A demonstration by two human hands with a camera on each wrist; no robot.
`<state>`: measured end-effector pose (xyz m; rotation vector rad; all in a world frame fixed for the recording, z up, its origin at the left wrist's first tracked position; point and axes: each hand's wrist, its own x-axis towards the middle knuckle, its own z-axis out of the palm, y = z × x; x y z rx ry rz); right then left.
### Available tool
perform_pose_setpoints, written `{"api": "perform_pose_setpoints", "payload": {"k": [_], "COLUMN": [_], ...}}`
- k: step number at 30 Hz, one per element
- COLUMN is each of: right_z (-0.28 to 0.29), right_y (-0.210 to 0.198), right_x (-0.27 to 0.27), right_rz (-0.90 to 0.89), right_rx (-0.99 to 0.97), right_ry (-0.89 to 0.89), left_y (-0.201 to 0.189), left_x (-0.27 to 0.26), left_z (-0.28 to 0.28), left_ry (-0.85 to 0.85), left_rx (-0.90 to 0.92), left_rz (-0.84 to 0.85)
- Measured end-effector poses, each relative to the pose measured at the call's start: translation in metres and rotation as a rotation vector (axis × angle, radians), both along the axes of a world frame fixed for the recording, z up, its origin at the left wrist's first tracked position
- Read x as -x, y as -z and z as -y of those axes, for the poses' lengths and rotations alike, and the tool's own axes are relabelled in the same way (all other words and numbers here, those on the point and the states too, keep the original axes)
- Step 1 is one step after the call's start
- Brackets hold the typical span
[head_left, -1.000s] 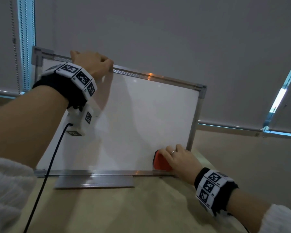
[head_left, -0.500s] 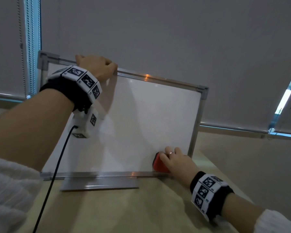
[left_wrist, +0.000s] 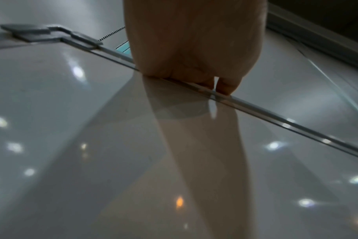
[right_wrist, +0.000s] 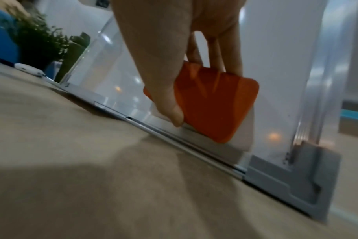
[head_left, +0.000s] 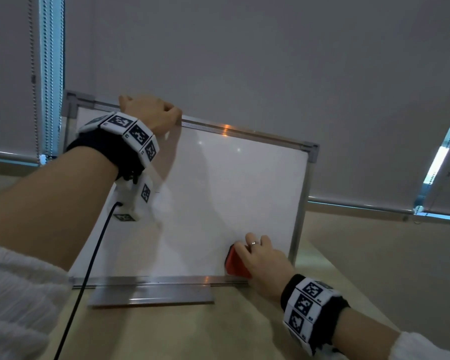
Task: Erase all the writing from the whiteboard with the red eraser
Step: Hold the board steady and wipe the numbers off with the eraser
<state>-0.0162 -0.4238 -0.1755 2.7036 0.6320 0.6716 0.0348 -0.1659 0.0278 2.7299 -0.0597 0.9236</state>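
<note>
Red eraser (head_left: 235,263): held flat against the whiteboard (head_left: 218,198) face, near the board's bottom right corner, just above the bottom frame rail.
Right hand (head_left: 264,258): grips the eraser; thumb (right_wrist: 170,103) curled along the lower edge, fingers (right_wrist: 232,53) over the upper edge, a ring on one finger. The wrist view shows the eraser tilted, one corner low toward the rail.
Left hand (head_left: 151,114): closed over the board's top frame edge, toward its top left corner, fingers curled over the back; fingertips (left_wrist: 227,87) show past the rail in the wrist view.
Whiteboard: upright on a metal foot (head_left: 151,296), standing on the table (head_left: 192,333) near its far edge; visible face shows no writing, only reflected lights.
Wrist bands (head_left: 307,315): marker-patterned, one per wrist; a black cable (head_left: 89,268) hangs from the left one.
Roller blinds (head_left: 244,61): behind the board.
Plant (right_wrist: 39,40): beyond the table's left end, blurred.
</note>
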Motion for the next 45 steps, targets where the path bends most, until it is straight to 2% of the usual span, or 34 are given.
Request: {"api": "perform_pose_setpoints", "payload": {"k": [1,2,5,7,10,13,19,22,28,34,37,40,42,45], "right_z": [0.001,0.002,0.008,0.022,0.048,0.061,0.040,0.020,-0.013,-0.062,-0.090,-0.115,-0.125,-0.129], "right_y": [-0.003,-0.007,-0.032,-0.048,-0.064,-0.053,-0.023,-0.018,-0.017,-0.019,-0.021,-0.023,-0.022,-0.026], "right_x": [0.001,0.002,0.005,0.006,0.016,0.024,0.027,0.028,0.019,0.018,0.027,0.045,0.056,0.067], "right_rz": [-0.050,-0.102,-0.114,-0.032,0.060,-0.003,-0.159,-0.157,-0.105,-0.124,-0.160,-0.277,-0.340,-0.280], "right_rx": [-0.087,-0.279,-1.001,-1.189,-1.266,-1.210,-1.051,-0.931,-0.813,-0.747,-0.818,-0.901,-0.783,-0.401], "right_ry": [0.004,0.000,-0.018,0.048,0.198,0.326,0.399,0.405,0.449,0.346,0.251,0.074,-0.030,-0.100], "left_y": [0.000,0.001,0.000,0.001,0.001,0.002,0.002,0.002,0.002,0.002,0.002,0.001,0.001,-0.001], "left_x": [0.001,0.002,0.004,0.005,0.004,0.002,0.005,0.010,0.016,0.018,0.018,0.019,0.019,0.019], "left_z": [0.000,0.000,-0.001,-0.002,-0.002,-0.002,-0.002,-0.003,-0.004,-0.006,-0.006,-0.009,-0.012,-0.019], "left_ry": [0.000,0.002,0.006,0.014,0.020,0.017,0.031,0.041,0.058,0.061,0.052,0.067,0.089,0.091], "left_rx": [0.002,0.004,0.004,-0.002,-0.006,-0.005,-0.006,-0.004,-0.013,-0.026,-0.041,-0.042,-0.040,-0.018], "left_rz": [0.000,0.000,0.012,0.013,0.014,0.029,0.027,0.025,0.002,0.005,0.004,-0.010,-0.021,-0.032]}}
